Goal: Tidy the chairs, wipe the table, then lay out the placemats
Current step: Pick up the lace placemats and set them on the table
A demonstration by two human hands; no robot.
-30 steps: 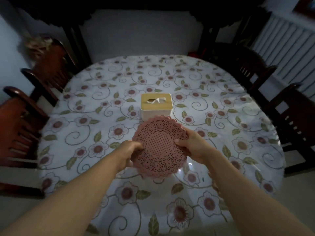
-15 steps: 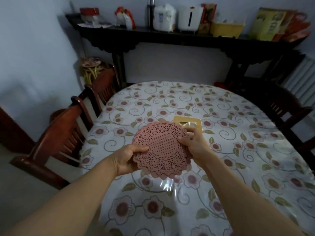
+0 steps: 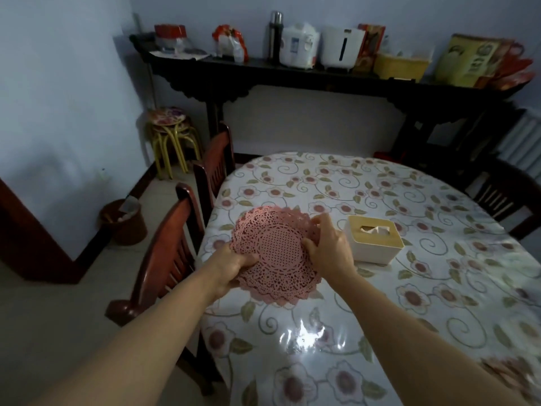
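Note:
A stack of round pink lace placemats point(image 3: 278, 247) hangs above the left side of the oval table point(image 3: 380, 288), which wears a floral cloth under clear plastic. My left hand point(image 3: 234, 268) grips the stack's lower left edge, thumb on top. My right hand point(image 3: 328, 244) pinches the right rim, fingers curled over the upper edge. Another pink placemat point(image 3: 509, 367) lies blurred on the table at the near right. Two red-brown wooden chairs point(image 3: 169, 253) point(image 3: 216, 165) stand tucked against the table's left edge.
A white tissue box with a wooden lid point(image 3: 374, 241) sits just right of my hands. Dark chairs point(image 3: 506, 197) stand at the right. A long dark console point(image 3: 322, 77) with appliances lines the back wall. Stacked stools point(image 3: 172, 133) and a bin point(image 3: 123, 221) occupy the left corner.
My view has swung up and to the left, and the placemat stack has shifted left toward the table's left edge. The tissue box now lies to the right of my hands.

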